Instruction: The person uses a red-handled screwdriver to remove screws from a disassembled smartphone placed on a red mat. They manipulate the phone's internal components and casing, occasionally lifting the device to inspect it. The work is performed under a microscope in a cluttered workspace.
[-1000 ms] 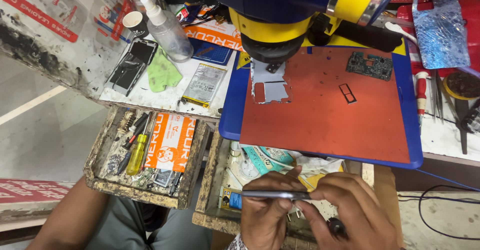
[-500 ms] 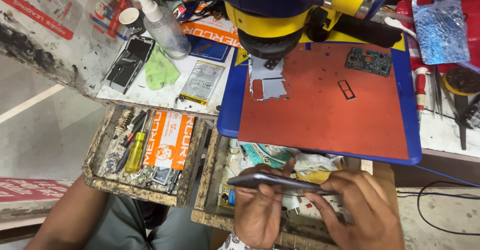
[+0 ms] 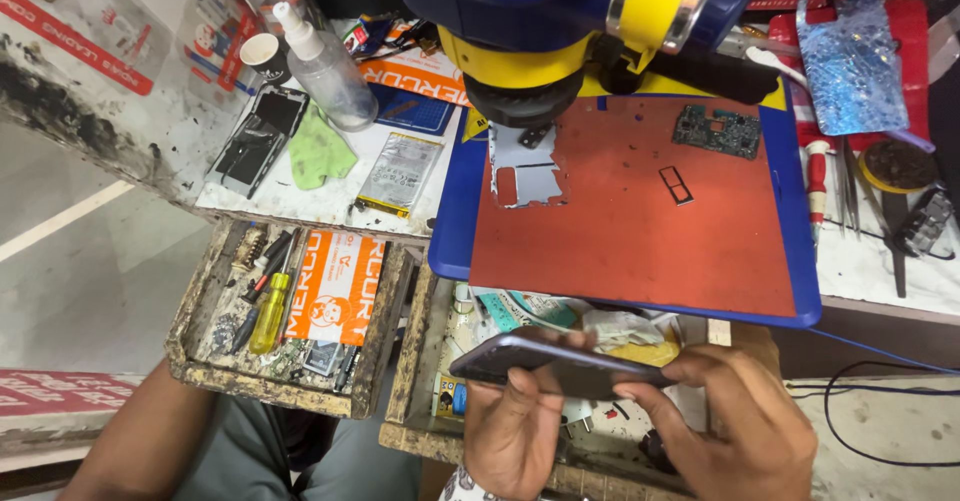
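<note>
Both my hands hold a dark grey phone low in the view, over an open drawer. My left hand grips its left end from below, thumb against the edge. My right hand holds the right end, fingers along its side. The phone lies nearly flat, seen edge-on and tilted a little. Above it sits a red work mat on a blue tray, with a silver metal frame plate, a small rectangular tray part and a green circuit board on the mat.
A yellow and blue microscope head overhangs the mat. To the left lie a spray bottle, a green cloth, a battery and a dark phone frame. A second drawer holds screwdrivers and an orange packet. Tweezers lie at right.
The phone has turned from an upright edge-on hold to a flatter tilt and risen slightly. My hands have shifted apart along it, the right one moving toward the phone's right end.
</note>
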